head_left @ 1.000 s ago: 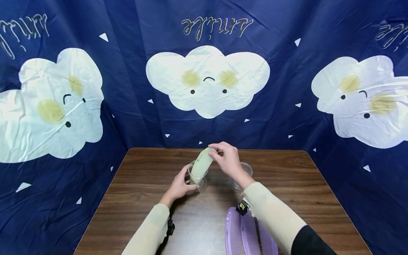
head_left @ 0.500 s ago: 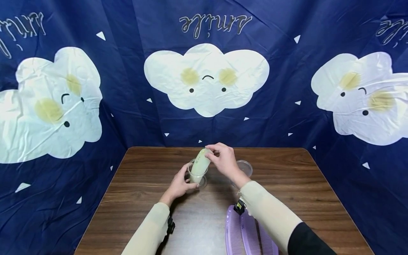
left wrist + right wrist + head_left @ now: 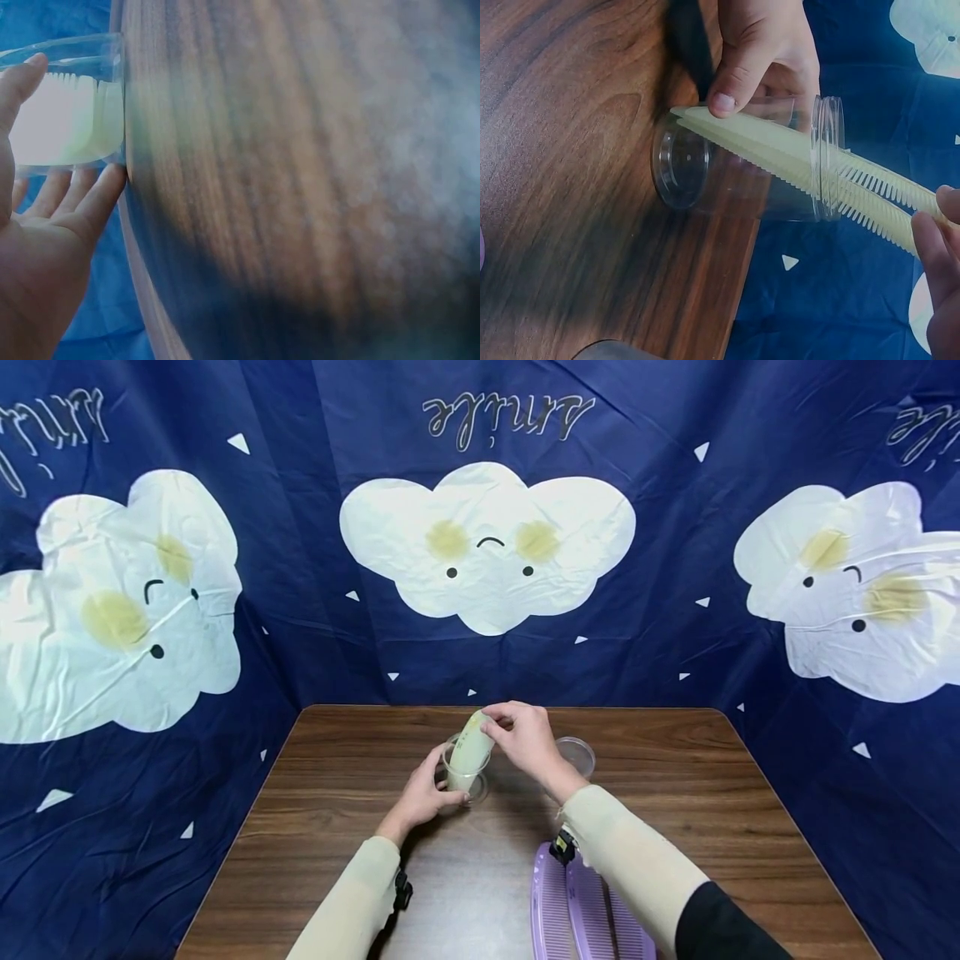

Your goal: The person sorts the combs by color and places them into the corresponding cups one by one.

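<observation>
Partway into clear jar (image 3: 739, 199) in left hand (image 3: 422, 792), pale green combs (image 3: 471, 743) in right hand (image 3: 527, 737)

Screened-off table (image 3: 337, 777) setup, kind of room unclear
Navy cloth (image 3: 660, 635) with printed clouds (image 3: 487, 597) is walling in the wood-grain top on three sides.

Room between the forearms (image 3: 345, 893) — bare tabletop (image 3: 465, 868) up to the jar (image 3: 742, 201); purple combs (image 3: 552, 902) obstruct the near right.

Smooth plastic jar (image 3: 739, 178), glossy wood-grain table (image 3: 480, 868)
</observation>
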Tool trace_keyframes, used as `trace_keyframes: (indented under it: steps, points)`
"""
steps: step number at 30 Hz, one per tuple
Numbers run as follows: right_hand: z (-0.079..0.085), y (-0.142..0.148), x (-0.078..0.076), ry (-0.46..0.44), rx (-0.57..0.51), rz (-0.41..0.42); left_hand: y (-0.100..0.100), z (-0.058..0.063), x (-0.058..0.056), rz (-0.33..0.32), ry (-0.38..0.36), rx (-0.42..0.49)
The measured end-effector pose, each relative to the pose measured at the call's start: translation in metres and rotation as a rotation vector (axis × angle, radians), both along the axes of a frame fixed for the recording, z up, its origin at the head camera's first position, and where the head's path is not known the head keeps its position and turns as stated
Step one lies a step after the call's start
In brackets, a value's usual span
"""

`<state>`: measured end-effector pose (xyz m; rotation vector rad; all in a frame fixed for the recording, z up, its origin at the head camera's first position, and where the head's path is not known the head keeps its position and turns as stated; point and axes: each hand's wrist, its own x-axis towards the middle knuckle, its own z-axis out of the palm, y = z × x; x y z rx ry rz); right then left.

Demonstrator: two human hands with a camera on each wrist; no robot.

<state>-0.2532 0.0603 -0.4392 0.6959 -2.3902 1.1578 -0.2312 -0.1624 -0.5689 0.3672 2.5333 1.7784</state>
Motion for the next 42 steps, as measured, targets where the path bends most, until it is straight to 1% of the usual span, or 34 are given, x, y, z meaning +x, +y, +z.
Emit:
trace_keyframes:
  steps: [6, 10, 14, 20, 25, 28, 36, 42]
  points:
    - [0.001, -0.001, -0.001, 0.042, 0.06, 0.011, -0.001, -0.001, -0.002, 0.001, -0.003, -0.002]
    - [0.003, -0.001, -0.001, 0.045, 0.055, 0.021, -0.001, -0.001, -0.002, 0.004, -0.005, -0.002]
    - [0.002, 0.001, -0.002, 0.04, 0.037, 0.023, -0.001, -0.002, -0.002, 0.0, -0.005, 0.005]
    - [0.003, 0.003, -0.005, 0.018, 0.01, 0.022, -0.001, 0.001, -0.001, -0.001, -0.008, 0.005]
    - [0.004, 0.005, -0.004, -0.013, 0.042, 0.004, -0.001, 0.002, -0.001, 0.0, -0.03, -0.005]
    - [0.004, 0.006, -0.004, -0.033, 0.063, -0.003, -0.001, 0.002, -0.001, 0.0, -0.03, -0.007]
    - [0.003, 0.012, -0.003, -0.048, 0.077, 0.0, 0.0, 0.001, 0.0, 0.01, -0.013, -0.011]
    - [0.002, 0.018, -0.002, -0.036, 0.068, 0.002, -0.001, 0.002, 0.001, 0.002, 0.044, -0.041]
